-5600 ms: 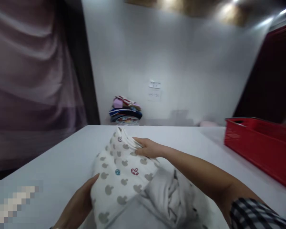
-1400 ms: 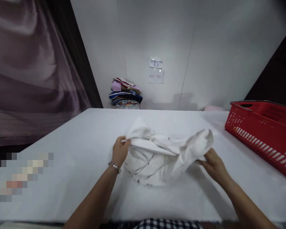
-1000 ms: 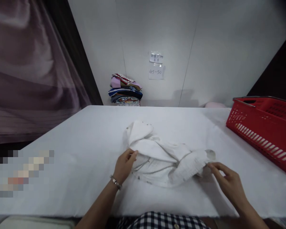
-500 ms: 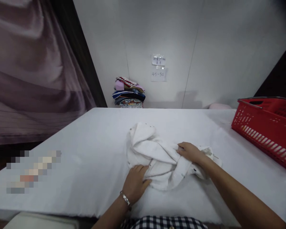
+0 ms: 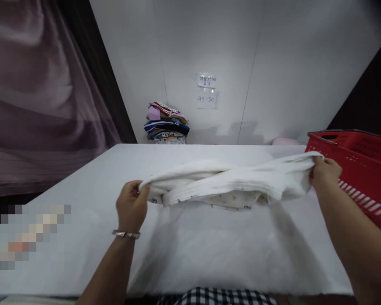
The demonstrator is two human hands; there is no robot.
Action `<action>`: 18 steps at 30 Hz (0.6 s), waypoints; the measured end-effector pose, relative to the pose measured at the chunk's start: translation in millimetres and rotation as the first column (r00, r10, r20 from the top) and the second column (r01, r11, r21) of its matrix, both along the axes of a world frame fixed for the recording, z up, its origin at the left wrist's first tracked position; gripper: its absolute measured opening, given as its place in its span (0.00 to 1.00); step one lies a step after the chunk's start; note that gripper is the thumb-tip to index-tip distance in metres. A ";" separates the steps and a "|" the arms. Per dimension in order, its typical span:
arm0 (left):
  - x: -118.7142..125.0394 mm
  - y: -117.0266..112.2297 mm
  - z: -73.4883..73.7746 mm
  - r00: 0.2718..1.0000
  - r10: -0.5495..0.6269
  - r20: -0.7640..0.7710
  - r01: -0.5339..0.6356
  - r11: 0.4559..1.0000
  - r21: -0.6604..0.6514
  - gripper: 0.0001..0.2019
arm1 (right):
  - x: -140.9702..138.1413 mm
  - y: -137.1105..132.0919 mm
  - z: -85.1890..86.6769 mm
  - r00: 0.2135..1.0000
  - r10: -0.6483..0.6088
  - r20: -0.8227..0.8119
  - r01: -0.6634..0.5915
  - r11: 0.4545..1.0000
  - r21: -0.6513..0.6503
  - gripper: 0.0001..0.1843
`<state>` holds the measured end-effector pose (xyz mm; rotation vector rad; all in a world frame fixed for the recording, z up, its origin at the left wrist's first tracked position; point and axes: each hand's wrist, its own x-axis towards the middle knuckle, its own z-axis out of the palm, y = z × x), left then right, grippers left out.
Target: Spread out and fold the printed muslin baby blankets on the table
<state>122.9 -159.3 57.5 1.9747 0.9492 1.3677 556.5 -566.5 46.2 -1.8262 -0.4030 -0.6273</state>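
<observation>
White cloth spanning left hand to right hand, barring the middle, open table between cloth and near edge, red basket blocking the right side, folded textile stack and wall at the far edge

Cool, dim light falls from above, its source out of view, leaving the wall grey and the desk paler. Soft-edged shadows spread over the desk toward four and seven o'clock. The cloth is bright and slightly blurred, its pattern faint. Wide-angle stretching pulls at the curtain at ten o'clock and the basket at three. A black corner sits at two o'clock; coarse pixelation hides a patch at eight. The upper sign's small writing is smeared.
</observation>
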 end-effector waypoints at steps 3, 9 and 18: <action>-9.2 12.1 -3.1 0.994 0.096 0.046 -0.087 0.984 -0.155 0.13 | -8.6 -33.3 -35.9 0.944 -0.156 -0.290 0.219 0.955 0.198 0.17; 0.2 44.6 -21.0 0.984 0.162 -0.070 -0.174 0.955 -0.241 0.12 | -84.2 -34.2 -58.9 0.983 -0.161 -0.090 0.135 0.961 -0.239 0.18; 24.8 70.3 -8.0 0.962 -0.045 -0.268 -0.023 0.968 -0.248 0.10 | -277.1 47.3 -93.2 0.730 0.641 -0.237 -0.574 0.387 -0.722 0.21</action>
